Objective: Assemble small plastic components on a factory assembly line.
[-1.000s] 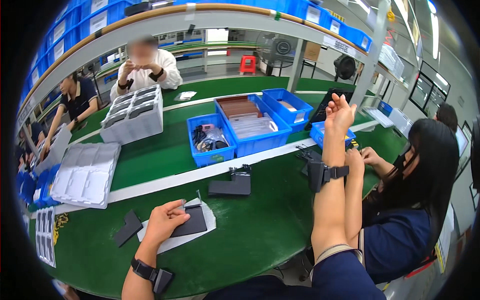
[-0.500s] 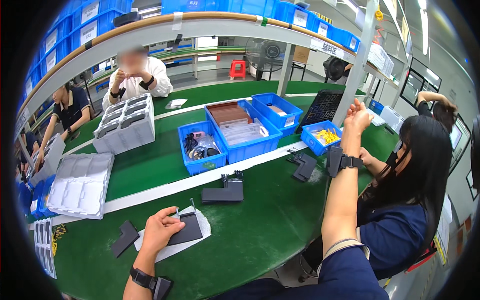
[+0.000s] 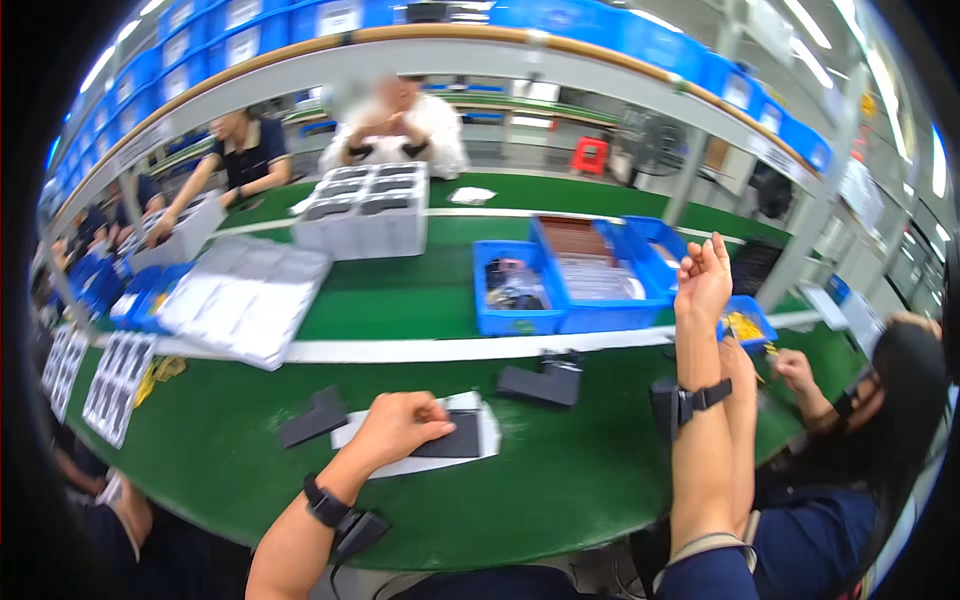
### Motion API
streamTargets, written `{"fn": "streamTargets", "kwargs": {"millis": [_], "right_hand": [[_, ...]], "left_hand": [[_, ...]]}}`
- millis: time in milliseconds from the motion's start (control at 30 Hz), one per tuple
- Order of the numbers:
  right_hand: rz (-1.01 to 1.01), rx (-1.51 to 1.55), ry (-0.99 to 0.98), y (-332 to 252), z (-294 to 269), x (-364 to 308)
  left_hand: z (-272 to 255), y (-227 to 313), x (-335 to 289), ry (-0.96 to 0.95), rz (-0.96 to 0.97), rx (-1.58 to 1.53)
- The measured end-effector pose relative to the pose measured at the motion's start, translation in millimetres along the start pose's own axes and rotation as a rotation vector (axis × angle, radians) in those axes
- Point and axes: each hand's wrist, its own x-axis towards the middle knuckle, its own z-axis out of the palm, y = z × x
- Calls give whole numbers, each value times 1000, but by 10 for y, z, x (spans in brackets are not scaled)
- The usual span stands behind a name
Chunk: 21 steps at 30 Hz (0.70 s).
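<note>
A flat black plastic part (image 3: 452, 440) lies on a white sheet (image 3: 487, 430) in front of me. My left hand (image 3: 405, 428) rests over its left side, fingers closed together against the surface; whatever sits between the fingertips is hidden. To the left, touching or close to the sheet, is a black L-shaped part (image 3: 314, 420). Another black L-shaped part (image 3: 545, 384) lies beyond the sheet to the right. My right hand (image 3: 705, 282) is raised at the right, its fingers stretched upward, with nothing visible in it. Both my wrists wear black strapped devices.
Blue bins (image 3: 520, 318) with bagged pieces and brown sheets stand behind the white strip. A yellow-filled bin (image 3: 745, 318) is beside a co-worker's hand (image 3: 795, 375). White trays (image 3: 250, 295) and yellow pieces (image 3: 158, 378) are at left. An overhead shelf (image 3: 440, 45) spans the back.
The view has swung right to left, so the bench sits further right in the picture. My left hand stays at the black part; my right hand stays raised, its fingers now straighter.
</note>
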Motion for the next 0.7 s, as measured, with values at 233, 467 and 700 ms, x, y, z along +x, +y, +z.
{"fn": "streamTargets", "kwargs": {"millis": [233, 467, 700], "right_hand": [[315, -190, -407, 634, 420, -1243], [373, -360, -555, 1089, 141, -1531], [373, -400, -553, 1235, 54, -1462]], "left_hand": [[-1091, -145, -289, 383, -78, -12], [-2535, -1101, -1397, 1119, -386, 282], [-3296, -1782, -2529, 1302, -953, 434]]}}
